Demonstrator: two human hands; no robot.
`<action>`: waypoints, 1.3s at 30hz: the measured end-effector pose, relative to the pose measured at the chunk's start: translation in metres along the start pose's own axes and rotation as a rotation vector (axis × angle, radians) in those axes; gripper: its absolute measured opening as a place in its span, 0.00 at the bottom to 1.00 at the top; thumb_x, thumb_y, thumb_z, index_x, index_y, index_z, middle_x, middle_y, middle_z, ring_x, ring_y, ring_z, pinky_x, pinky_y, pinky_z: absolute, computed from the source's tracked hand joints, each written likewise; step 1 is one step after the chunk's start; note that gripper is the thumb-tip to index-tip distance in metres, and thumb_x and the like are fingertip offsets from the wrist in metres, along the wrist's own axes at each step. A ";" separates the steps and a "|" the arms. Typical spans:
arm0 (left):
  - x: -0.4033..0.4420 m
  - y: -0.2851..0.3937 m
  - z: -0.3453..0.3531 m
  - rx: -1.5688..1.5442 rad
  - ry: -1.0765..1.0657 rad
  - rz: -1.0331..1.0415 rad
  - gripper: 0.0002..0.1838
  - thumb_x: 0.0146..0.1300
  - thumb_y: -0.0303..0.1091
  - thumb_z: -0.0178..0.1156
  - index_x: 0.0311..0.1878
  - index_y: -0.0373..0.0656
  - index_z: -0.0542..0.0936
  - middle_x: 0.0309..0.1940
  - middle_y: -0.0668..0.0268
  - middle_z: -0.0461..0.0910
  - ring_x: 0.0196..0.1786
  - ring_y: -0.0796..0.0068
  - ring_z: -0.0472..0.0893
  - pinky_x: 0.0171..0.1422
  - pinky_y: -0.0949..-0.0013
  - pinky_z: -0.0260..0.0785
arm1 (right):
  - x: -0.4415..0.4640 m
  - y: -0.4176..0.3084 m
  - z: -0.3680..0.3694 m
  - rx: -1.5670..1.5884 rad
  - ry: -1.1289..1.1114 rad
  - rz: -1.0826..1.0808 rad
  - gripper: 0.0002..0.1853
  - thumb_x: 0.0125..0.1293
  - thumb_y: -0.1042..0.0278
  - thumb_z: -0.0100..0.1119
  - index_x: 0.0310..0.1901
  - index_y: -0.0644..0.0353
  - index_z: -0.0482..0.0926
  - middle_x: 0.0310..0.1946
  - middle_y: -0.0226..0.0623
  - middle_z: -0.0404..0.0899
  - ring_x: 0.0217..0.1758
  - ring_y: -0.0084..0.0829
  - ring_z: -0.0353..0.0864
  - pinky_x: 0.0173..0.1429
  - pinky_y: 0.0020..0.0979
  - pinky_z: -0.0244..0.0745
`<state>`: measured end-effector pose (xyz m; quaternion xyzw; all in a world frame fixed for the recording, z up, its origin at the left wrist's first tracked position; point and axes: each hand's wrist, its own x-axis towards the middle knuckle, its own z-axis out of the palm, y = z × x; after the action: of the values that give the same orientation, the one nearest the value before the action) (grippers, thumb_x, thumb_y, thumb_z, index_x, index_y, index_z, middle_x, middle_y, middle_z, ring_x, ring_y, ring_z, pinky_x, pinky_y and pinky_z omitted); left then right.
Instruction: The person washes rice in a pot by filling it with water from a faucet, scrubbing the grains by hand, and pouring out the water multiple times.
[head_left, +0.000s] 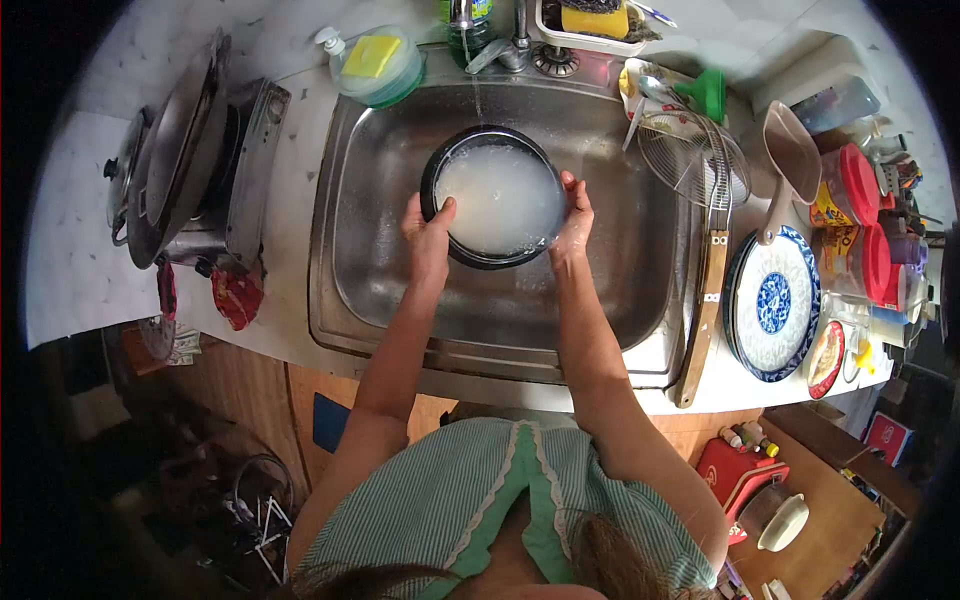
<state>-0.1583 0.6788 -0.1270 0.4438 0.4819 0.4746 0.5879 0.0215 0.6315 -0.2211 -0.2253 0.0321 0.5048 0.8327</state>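
Over the sink (380, 290), a round black pot (487, 262) is held level between my two hands. Cloudy whitish water (510, 185) fills it, with a paler patch toward the left; what lies at the bottom is hard to make out. A thin stream from the faucet (515, 55) falls at the pot's far edge. My left hand (430, 238) grips the left side, thumb over the rim and fingers hidden beneath. On the opposite side, my right hand (573, 218) is closed around the wall, wet, with fingertips outside the rim.
Right of the sink lie a wire strainer (695, 160) with a wooden handle (703, 310), a pinkish dipper (790, 150) and stacked plates (775, 300). A soap tub with a yellow sponge (370, 56) stands at the back left. A stove with a large wok (180, 150) is farther left.
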 end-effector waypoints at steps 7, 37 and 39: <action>-0.007 0.012 0.008 0.066 0.035 0.004 0.10 0.56 0.23 0.58 0.43 0.37 0.75 0.36 0.67 0.78 0.37 0.79 0.75 0.44 0.73 0.66 | 0.002 0.002 -0.003 0.113 0.131 0.013 0.18 0.66 0.50 0.45 0.34 0.57 0.74 0.34 0.32 0.75 0.40 0.33 0.73 0.50 0.34 0.68; -0.025 0.031 0.024 0.204 0.041 0.171 0.10 0.54 0.22 0.59 0.41 0.35 0.75 0.34 0.65 0.79 0.35 0.80 0.76 0.42 0.75 0.67 | 0.003 0.003 -0.009 0.183 0.227 0.028 0.26 0.66 0.44 0.41 0.18 0.55 0.69 0.18 0.32 0.71 0.26 0.32 0.70 0.35 0.33 0.67; -0.025 0.031 0.025 0.173 0.045 0.179 0.10 0.54 0.22 0.59 0.41 0.35 0.75 0.34 0.65 0.79 0.36 0.80 0.76 0.42 0.76 0.67 | 0.003 0.005 -0.014 0.214 0.196 0.055 0.27 0.66 0.43 0.39 0.17 0.54 0.68 0.17 0.31 0.69 0.25 0.31 0.69 0.34 0.33 0.67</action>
<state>-0.1395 0.6570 -0.0890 0.5236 0.4924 0.4915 0.4917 0.0213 0.6303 -0.2366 -0.1828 0.1730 0.4966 0.8307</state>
